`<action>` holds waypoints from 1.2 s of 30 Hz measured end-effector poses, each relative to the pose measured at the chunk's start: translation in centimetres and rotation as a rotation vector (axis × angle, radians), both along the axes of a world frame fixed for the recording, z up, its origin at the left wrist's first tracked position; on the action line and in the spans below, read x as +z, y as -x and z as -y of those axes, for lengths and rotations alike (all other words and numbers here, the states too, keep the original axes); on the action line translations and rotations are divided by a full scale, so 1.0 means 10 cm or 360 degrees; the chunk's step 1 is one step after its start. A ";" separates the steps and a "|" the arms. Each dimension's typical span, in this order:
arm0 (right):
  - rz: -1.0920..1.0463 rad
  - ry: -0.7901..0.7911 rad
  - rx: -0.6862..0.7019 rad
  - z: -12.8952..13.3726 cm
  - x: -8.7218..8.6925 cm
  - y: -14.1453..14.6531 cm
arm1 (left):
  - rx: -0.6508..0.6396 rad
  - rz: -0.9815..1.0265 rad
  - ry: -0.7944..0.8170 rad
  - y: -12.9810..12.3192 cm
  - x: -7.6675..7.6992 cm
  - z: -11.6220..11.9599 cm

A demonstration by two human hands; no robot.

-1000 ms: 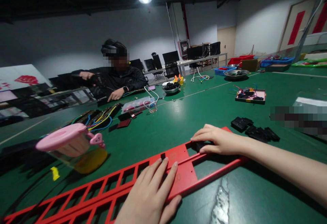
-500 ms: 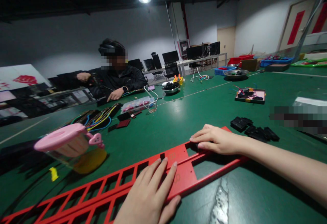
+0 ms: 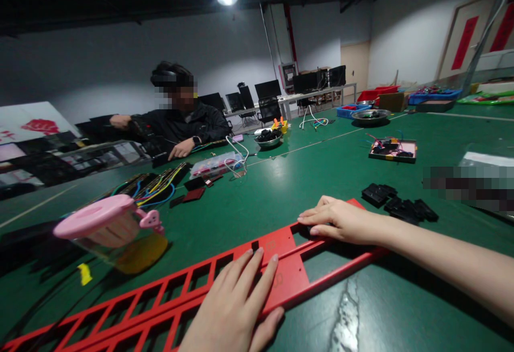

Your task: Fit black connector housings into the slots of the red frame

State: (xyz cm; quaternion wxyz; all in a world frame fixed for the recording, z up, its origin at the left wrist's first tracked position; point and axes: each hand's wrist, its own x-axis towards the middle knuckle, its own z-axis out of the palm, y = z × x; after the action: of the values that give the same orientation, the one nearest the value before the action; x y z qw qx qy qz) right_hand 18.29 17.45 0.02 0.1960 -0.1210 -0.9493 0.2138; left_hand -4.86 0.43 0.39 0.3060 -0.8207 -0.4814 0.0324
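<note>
Two long red slotted frames (image 3: 299,274) lie side by side on the green table, running from lower left to the middle right. My left hand (image 3: 236,298) rests flat over both, fingers stretched out and thumb along the near edge. At the far frame's right-hand opening, my right hand (image 3: 339,221) has its thumb and fingers around a black plastic part (image 3: 305,230), mostly hidden by them. Another small black piece (image 3: 255,246) shows in a slot just beyond my left fingertips. Several loose black plastic parts (image 3: 401,204) lie behind my right forearm.
A pink-lidded cup (image 3: 112,229) stands left of the frames, near a yellow scrap (image 3: 84,274). Wired strips (image 3: 148,183), a clear parts box (image 3: 214,165), a bowl of black parts (image 3: 268,138) and a small tray (image 3: 392,150) lie beyond. A co-worker (image 3: 180,121) sits across the table.
My hands and the red frames stay in place. Across the table, the co-worker's head and raised hand have shifted slightly left.
</note>
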 end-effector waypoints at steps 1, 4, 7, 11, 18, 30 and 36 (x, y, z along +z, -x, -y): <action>0.0001 -0.0006 -0.0006 0.00 0.00 0.00 | 0.0001 -0.0005 0.0001 0.00 0.00 0.00; -0.0004 -0.0039 -0.0028 0.00 0.00 0.01 | 0.0000 -0.0015 -0.0003 -0.01 0.00 0.00; -0.0013 -0.0071 -0.0045 0.00 -0.02 0.02 | -0.0001 -0.0013 -0.0015 -0.01 0.00 0.00; -0.0024 0.0001 -0.0048 -0.01 -0.06 0.02 | -0.0026 0.0014 -0.0032 -0.02 -0.01 -0.01; -0.0024 0.0345 -0.0130 -0.03 -0.08 0.02 | -0.0032 0.0021 -0.0040 -0.02 0.01 -0.01; 0.0009 0.0504 -0.0340 0.01 0.00 0.03 | -0.0027 0.0034 -0.0017 -0.02 0.00 -0.01; -0.0005 0.0452 -0.0359 0.03 -0.03 0.04 | -0.0016 0.0036 0.0007 -0.05 0.01 0.00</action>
State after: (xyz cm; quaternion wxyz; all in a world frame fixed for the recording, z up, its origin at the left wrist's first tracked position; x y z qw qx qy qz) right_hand 17.86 17.19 -0.24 0.2013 -0.2528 -0.8897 0.3225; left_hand -4.37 0.39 0.53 0.2990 -0.8241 -0.4806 0.0226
